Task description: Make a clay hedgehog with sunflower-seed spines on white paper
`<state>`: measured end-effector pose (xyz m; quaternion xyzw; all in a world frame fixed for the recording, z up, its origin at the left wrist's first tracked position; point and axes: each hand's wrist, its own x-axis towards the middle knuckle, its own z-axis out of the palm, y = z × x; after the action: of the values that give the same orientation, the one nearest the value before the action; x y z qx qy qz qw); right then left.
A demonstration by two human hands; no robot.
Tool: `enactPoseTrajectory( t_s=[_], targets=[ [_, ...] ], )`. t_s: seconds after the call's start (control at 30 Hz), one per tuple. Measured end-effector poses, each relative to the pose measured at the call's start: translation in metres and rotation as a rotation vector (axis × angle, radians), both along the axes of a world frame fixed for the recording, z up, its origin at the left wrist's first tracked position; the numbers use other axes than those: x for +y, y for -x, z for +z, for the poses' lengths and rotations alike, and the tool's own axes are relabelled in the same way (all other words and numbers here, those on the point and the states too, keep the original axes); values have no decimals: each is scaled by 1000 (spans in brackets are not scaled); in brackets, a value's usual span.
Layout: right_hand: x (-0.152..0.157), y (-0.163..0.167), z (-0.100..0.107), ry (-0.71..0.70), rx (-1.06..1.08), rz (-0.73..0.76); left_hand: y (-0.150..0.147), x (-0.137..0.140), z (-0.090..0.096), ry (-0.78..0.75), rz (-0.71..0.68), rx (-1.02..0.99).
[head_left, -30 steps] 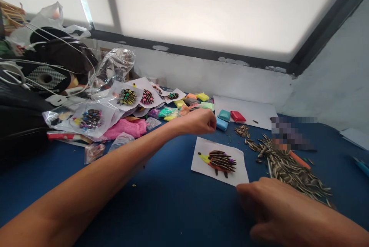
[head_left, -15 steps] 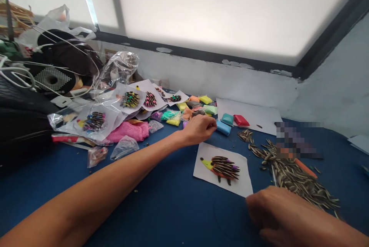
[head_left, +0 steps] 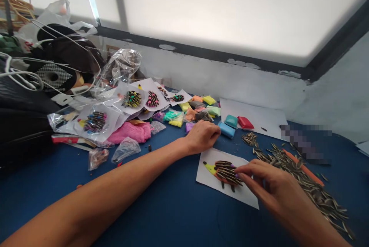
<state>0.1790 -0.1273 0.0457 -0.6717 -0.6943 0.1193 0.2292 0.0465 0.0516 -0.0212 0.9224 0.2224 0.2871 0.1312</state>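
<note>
A hedgehog picture (head_left: 225, 174) lies on a white paper sheet (head_left: 206, 177), with a yellow-green clay face, an orange clay body, dark feet, sunflower seed spines and purple clay bits. My right hand (head_left: 269, 183) reaches over the sheet's right side. Its thumb and index finger are pinched together at the rear spines, beside the purple bits; what is between them is too small to make out. Just beyond the sheet's top edge, my left hand (head_left: 202, 136) has its fingers curled closed, and their contents are hidden. A blue clay packet (head_left: 226, 129) sits near its fingertips.
Sunflower seeds (head_left: 313, 185) are heaped at right around an orange stick (head_left: 304, 168). Colourful clay packets (head_left: 198, 110) lie at the back. Finished hedgehog cards (head_left: 96, 122), a pink cloth (head_left: 131, 131) and plastic bags (head_left: 127, 149) fill the left, near a black bag (head_left: 23, 120).
My right hand has moved from below the sheet's corner up and left onto the hedgehog's back, its fingers now pinched. My left hand stays near the sheet's top edge. The view has shifted slightly.
</note>
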Motion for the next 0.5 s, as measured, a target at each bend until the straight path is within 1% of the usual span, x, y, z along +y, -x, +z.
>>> enactPoseTrajectory(
  t_s=[0.2,0.4,0.5],
  targets=[
    [3,0,-6,-43,-49,-12,0,-1,-2,11,19,36],
    [2,1,-13,-19,-104,-31,0,0,-2,1,18,35],
    [3,1,-13,-2,-159,-9,0,-1,-2,0,20,43]
  ],
)
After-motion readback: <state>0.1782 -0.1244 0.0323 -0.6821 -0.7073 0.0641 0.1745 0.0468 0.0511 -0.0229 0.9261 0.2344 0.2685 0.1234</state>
